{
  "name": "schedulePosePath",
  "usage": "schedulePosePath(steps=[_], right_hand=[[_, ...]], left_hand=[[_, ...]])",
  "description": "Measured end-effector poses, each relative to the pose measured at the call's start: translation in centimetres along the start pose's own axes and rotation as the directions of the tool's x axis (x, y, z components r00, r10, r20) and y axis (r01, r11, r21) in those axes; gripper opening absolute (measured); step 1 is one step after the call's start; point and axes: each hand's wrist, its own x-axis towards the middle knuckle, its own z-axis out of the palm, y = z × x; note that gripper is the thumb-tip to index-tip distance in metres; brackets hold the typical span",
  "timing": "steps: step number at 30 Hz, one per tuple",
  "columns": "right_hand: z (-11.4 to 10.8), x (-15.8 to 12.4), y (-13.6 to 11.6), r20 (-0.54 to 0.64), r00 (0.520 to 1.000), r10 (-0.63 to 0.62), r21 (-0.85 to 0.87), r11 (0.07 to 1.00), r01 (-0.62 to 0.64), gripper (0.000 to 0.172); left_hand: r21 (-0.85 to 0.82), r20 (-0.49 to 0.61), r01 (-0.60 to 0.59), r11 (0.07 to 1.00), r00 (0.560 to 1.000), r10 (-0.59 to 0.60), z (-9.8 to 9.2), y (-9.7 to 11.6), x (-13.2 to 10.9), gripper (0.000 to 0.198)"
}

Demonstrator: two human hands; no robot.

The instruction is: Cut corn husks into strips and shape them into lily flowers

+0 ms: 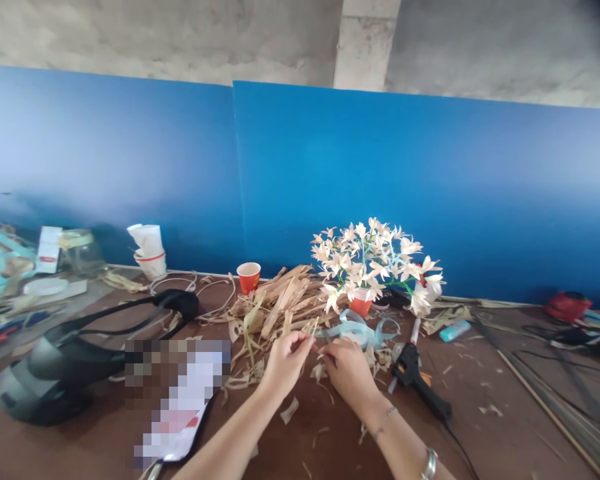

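A husk strip (pixel 315 332) is pinched in the left hand (pixel 286 363); the right hand (pixel 348 373) is curled, its hold indeterminate.

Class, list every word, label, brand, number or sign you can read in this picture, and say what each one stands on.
No word, brand or number can be read. The white carton with red marks and the pale blue tube bear printing too small to read; the pixelated packet is too blurred to read.
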Motion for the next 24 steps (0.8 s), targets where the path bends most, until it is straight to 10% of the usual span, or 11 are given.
schedulePosePath(steps=[12, 24], right_hand=[[-0.8, 0.0, 0.6, -0.015, 0.939, 0.343, 0.837, 0.518, -0.176, 0.011], [-1.0, -0.2, -0.1, -0.016, 0.955, 0.295, 0.796, 0.582, -0.167, 0.010]], left_hand=[[-0.174, 0.127, 0.210, 0.962, 0.974, -0.189, 0.5, 0.6, -0.7, 0.037], [-0.070, 0.149, 0.162, 0.984, 0.977, -0.150, 0.8, 0.2, -0.6, 0.034]])
